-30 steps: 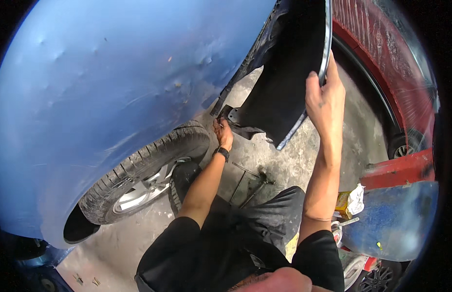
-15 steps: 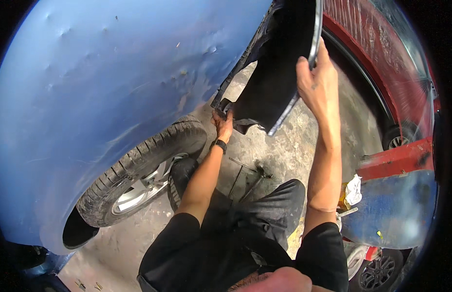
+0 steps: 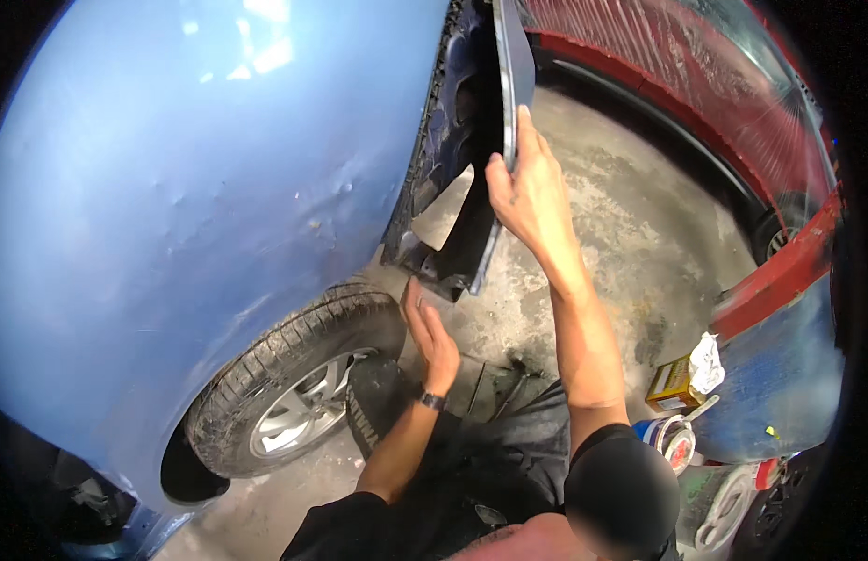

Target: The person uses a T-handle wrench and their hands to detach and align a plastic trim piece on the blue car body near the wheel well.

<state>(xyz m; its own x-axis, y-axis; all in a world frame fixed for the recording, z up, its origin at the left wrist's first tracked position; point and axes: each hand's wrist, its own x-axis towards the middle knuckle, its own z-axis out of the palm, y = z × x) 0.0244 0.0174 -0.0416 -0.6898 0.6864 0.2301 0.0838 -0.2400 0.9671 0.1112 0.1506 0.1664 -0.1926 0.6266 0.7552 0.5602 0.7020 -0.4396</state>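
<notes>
My right hand [image 3: 530, 187] grips the pale edge of a car body panel [image 3: 502, 103], thumb on the dark inner side and fingers around the outside. The panel stands out from the end of a dented blue car fender [image 3: 265, 159]; dark brackets and an opening show in the gap between them. My left hand [image 3: 432, 335] is open below the panel's lower corner, fingers stretched up and palm toward the fender. It holds nothing; whether its fingertips touch the dark lower part I cannot tell. The car's wheel [image 3: 308, 402] is just left of this hand.
A cross-shaped bar tool [image 3: 509, 383] lies on the stained concrete floor by my knees. On the right are a red car [image 3: 639, 56] under plastic film, a yellow tin [image 3: 672, 385] with white paper on it, an open can [image 3: 675, 444] and a blue panel [image 3: 770, 393].
My left hand has let go of the dark lower corner and opened. My right hand has swung the panel leftward, closer to the fender, so it shows nearly edge-on. The view has shifted.
</notes>
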